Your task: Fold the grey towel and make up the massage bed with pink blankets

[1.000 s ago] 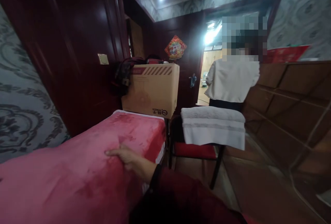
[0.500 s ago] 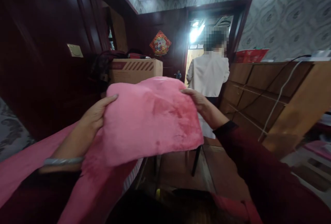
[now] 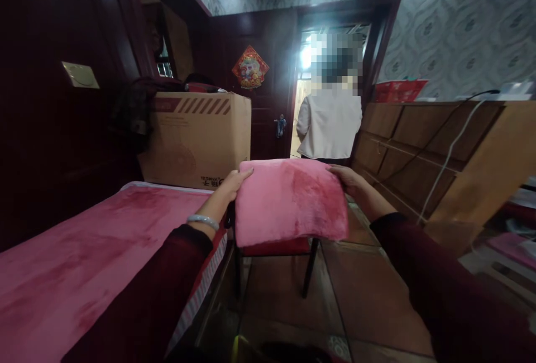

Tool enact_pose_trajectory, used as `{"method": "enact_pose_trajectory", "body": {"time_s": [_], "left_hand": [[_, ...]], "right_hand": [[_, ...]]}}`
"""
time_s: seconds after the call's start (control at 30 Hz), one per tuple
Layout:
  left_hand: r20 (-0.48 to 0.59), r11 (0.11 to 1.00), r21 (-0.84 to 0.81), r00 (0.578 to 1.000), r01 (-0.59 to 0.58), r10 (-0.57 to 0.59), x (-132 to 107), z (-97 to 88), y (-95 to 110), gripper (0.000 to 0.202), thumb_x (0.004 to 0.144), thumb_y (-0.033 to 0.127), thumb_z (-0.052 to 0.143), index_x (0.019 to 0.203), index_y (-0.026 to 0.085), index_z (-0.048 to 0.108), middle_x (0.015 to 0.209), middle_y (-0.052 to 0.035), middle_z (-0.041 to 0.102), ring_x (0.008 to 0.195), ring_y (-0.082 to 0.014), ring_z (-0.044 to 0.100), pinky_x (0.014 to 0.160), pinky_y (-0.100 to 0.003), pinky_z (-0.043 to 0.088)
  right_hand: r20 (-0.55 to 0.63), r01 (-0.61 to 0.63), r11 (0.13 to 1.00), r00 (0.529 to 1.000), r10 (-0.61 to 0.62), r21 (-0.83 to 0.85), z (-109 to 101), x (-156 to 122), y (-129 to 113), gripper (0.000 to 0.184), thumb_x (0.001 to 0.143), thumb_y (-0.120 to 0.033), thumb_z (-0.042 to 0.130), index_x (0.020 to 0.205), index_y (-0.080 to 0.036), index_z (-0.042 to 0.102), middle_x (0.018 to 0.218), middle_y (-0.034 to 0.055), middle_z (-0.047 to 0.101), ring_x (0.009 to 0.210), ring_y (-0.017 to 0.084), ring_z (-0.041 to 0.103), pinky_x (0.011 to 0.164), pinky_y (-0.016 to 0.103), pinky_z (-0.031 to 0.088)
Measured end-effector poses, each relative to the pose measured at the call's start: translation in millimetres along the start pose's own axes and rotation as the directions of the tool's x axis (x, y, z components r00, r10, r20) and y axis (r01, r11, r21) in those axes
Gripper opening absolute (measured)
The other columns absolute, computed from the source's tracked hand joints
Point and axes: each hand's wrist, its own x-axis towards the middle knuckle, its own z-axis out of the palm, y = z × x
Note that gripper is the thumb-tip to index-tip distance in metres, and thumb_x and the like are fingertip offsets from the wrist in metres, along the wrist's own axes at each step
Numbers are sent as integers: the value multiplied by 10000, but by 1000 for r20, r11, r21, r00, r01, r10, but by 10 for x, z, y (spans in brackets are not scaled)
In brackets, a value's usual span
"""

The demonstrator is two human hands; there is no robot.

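Observation:
A pink plush cloth [image 3: 288,201], folded into a rough rectangle, hangs between my two hands. My left hand [image 3: 235,183] is closed on its left upper edge, thumb on top. At the right upper corner, my right hand [image 3: 347,177] grips it the same way, its fingers partly hidden. Just beneath the cloth is a chair with a red seat [image 3: 276,248] and dark legs; whether the cloth touches it I cannot tell. To the left lies a flat surface covered in similar pink plush [image 3: 104,234], with a striped side.
A large cardboard box [image 3: 196,139] stands behind the pink surface. Beyond the chair, a person in a light jacket [image 3: 330,123] stands at the doorway, back turned. Along the right runs a wooden cabinet [image 3: 427,134] with hanging cables and a red basket [image 3: 400,90] on top. The floor [image 3: 288,296] is tiled.
Both hands have carried the folded cloth forward, down and to the right, off the pink-covered surface to above the chair. Both keep hold of it. The view has shifted slightly right.

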Motion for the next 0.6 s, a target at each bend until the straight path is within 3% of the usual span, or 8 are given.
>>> {"method": "enact_pose_trajectory", "body": {"time_s": [0.13, 0.27, 0.37, 0.5, 0.6], "left_hand": [[76, 991, -79, 992, 106, -101, 34, -53, -23, 317, 706, 486, 784, 817, 197, 717, 837, -125, 772, 900, -290, 742, 788, -398, 616], [30, 996, -90, 999, 21, -18, 46, -33, 66, 314, 718, 445, 778, 867, 178, 705, 925, -126, 781, 939, -283, 739, 812, -390, 609], [-31, 995, -89, 998, -55, 53, 27, 11, 92, 336, 715, 406, 788, 931, 163, 701, 1003, -126, 779, 974, -275, 731, 839, -375, 602], [-12, 1000, -17, 1000, 13, -13, 18, 2, 89, 412, 713, 410, 802, 1011, 145, 703, 1051, -151, 771, 1030, -310, 719, 870, -405, 596], [-94, 987, 162, 995, -8, 23, 12, -10, 141, 523, 795, 397, 729, 1243, 138, 652, 1244, -189, 711, 1176, -332, 665, 988, -453, 549]], "right_hand": [[30, -52, 994, 998, 49, 99, 48, 20, 36, 394, 698, -284, 694, 1055, -132, 760, 854, 72, 759, 659, 174, 634, 613, 282, 499], [-80, 33, 997, 996, -27, 70, 48, 12, -17, 511, 656, -241, 688, 1153, -129, 737, 978, 71, 762, 756, 173, 646, 685, 278, 508], [-139, 136, 991, 981, -135, -5, 15, -9, -31, 545, 657, -228, 680, 1194, -151, 732, 1037, 57, 757, 833, 172, 649, 746, 273, 509], [-108, 97, 991, 988, -107, -95, -37, -24, 3, 469, 703, -263, 670, 1146, -134, 750, 980, 64, 762, 846, 198, 667, 783, 308, 524], [-130, 93, 935, 981, -145, -344, -48, -54, -32, 424, 787, -291, 634, 1164, -133, 748, 1011, 106, 762, 935, 254, 682, 880, 389, 530]]}}
